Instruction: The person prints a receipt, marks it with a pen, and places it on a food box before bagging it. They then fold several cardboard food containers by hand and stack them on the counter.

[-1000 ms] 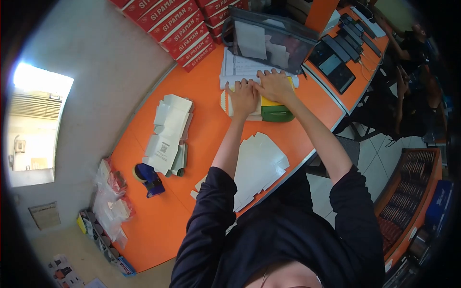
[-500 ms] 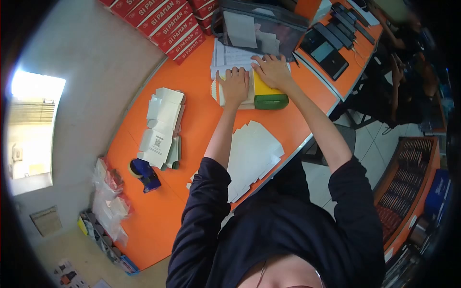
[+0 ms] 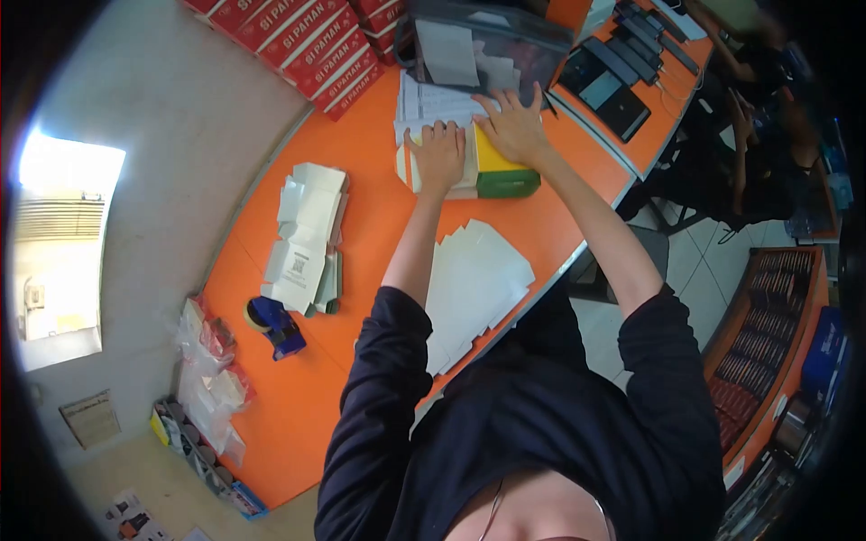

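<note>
A yellow, green and cream box point(image 3: 493, 161) rests at the far side of the orange table, its green end towards me. My left hand point(image 3: 439, 160) lies on its cream part, fingers stretched out towards the back edge. Over the yellow part, my right hand point(image 3: 516, 133) is spread open, with fingers apart and nothing gripped. Whether the right fingertips press on the box or on the papers behind is hard to tell. Printed papers point(image 3: 417, 101) lie just behind the box. Nearer to me is a flat white cardboard blank point(image 3: 478, 284), partly hidden by my left arm.
Folded white cartons point(image 3: 307, 225) and a blue tape dispenser point(image 3: 281, 334) lie on the left. Red boxes point(image 3: 316, 54) are stacked at the back, beside a dark clear bin point(image 3: 528, 50). Phones and a tablet point(image 3: 604, 95) lie at right. A person point(image 3: 740, 144) sits beyond.
My right hand's fingers have spread wider, with one finger now raised on the right side. My left hand stays on the box. The view has shifted slightly.
</note>
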The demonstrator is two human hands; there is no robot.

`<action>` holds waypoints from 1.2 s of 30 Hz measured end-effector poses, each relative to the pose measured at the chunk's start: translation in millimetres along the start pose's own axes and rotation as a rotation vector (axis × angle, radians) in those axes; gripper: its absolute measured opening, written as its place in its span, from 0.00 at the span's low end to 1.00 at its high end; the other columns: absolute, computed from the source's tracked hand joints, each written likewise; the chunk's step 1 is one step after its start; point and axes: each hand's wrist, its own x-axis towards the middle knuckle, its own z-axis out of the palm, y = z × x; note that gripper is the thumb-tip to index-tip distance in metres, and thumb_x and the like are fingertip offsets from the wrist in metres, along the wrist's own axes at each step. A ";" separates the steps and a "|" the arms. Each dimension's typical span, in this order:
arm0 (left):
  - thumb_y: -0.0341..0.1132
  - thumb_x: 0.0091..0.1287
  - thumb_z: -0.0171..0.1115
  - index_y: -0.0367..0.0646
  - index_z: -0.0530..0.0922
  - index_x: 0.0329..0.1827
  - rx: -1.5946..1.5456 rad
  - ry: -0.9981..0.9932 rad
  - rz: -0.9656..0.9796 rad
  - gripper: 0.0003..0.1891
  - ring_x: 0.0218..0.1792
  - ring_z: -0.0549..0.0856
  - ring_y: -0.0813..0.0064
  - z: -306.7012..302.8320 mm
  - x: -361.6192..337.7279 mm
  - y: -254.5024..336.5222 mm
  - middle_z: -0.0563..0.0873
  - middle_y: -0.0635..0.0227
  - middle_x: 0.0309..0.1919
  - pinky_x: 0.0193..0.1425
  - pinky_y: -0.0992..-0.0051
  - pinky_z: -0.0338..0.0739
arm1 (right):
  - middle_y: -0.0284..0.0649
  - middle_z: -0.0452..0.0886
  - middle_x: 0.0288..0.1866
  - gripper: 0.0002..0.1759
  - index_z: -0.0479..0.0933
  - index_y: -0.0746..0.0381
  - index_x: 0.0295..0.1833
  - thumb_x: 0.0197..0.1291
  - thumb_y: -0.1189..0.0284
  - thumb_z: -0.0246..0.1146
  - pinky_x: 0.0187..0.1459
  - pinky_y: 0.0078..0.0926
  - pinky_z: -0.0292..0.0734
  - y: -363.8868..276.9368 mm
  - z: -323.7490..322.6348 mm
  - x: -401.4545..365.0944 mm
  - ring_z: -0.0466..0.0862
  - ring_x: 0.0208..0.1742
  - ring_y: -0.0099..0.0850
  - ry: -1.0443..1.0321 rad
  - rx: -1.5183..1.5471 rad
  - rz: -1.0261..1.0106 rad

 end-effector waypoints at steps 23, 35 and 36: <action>0.32 0.58 0.54 0.43 0.71 0.47 -0.480 0.143 0.077 0.13 0.54 0.71 0.62 -62.9 34.5 5.6 0.75 0.63 0.48 0.62 0.62 0.57 | 0.51 0.67 0.56 0.31 0.67 0.57 0.59 0.62 0.46 0.41 0.59 0.66 0.43 2.7 -29.3 -17.3 0.64 0.62 0.44 -0.107 0.186 0.226; 0.26 0.57 0.56 0.39 0.71 0.46 -0.608 0.247 -0.154 0.13 0.55 0.69 0.59 -178.9 -106.4 32.8 0.74 0.59 0.46 0.59 0.63 0.60 | 0.42 0.68 0.56 0.21 0.66 0.57 0.58 0.61 0.60 0.48 0.57 0.50 0.52 6.4 -56.4 -83.5 0.66 0.57 0.41 0.350 0.206 -0.010; 0.26 0.58 0.55 0.37 0.69 0.48 -0.632 0.239 -0.354 0.15 0.55 0.68 0.59 -180.0 -143.1 28.3 0.73 0.57 0.48 0.60 0.63 0.60 | 0.42 0.69 0.54 0.20 0.67 0.58 0.57 0.60 0.64 0.51 0.55 0.46 0.55 -5.0 -62.3 -105.3 0.67 0.55 0.41 0.412 0.251 -0.046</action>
